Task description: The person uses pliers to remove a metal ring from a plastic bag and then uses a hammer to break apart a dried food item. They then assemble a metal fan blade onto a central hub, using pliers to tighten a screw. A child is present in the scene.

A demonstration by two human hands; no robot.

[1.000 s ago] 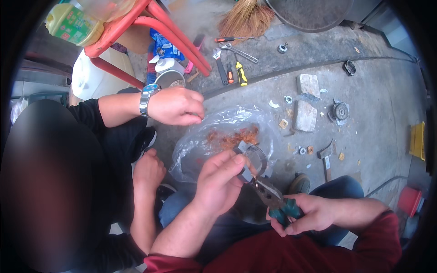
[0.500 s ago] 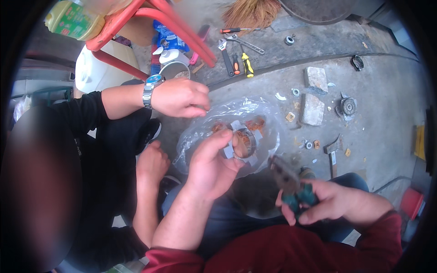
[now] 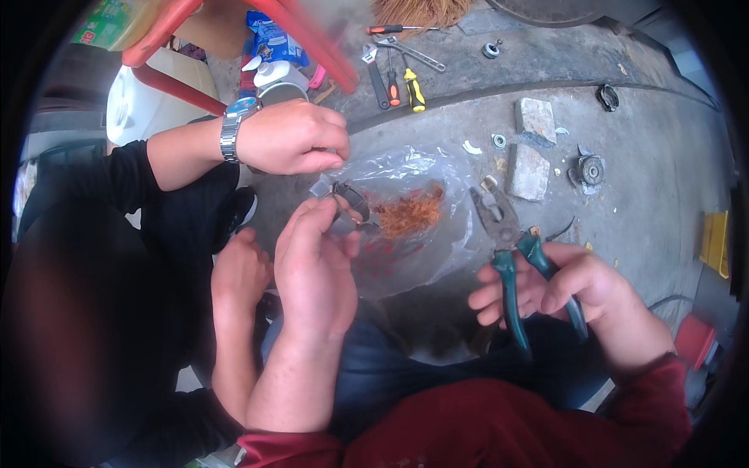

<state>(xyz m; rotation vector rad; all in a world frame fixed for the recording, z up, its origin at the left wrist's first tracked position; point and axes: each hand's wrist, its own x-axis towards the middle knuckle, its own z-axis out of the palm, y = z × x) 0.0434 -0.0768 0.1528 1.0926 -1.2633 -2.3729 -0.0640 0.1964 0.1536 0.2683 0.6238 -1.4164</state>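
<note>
My left hand (image 3: 316,265) pinches a metal ring (image 3: 355,204) with square grey tabs, tipped on its side at the left edge of a clear plastic bag. On the spread bag (image 3: 445,253) lies a heap of copper wire scraps (image 3: 412,214). To the right, my right hand (image 3: 573,288) holds pliers (image 3: 509,261) by their green handles. The handles are spread and the jaws point up and away, apart from the ring. Another person's fist (image 3: 296,139), with a metal wristwatch, hangs just above the bag's left side; their other hand (image 3: 242,269) rests near their knee.
Wrenches (image 3: 376,78) and screwdrivers (image 3: 414,90) lie at the back. Brick-like blocks (image 3: 529,171), a round motor part (image 3: 587,170) and small metal pieces are on the floor to the right. A red stool (image 3: 168,86), a white jug (image 3: 160,93) and a broom (image 3: 421,12) stand farther off.
My left hand has moved left with the ring and tipped it, uncovering the copper scraps. The pliers have swung upright and their handles have spread. The whole view has shifted slightly.
</note>
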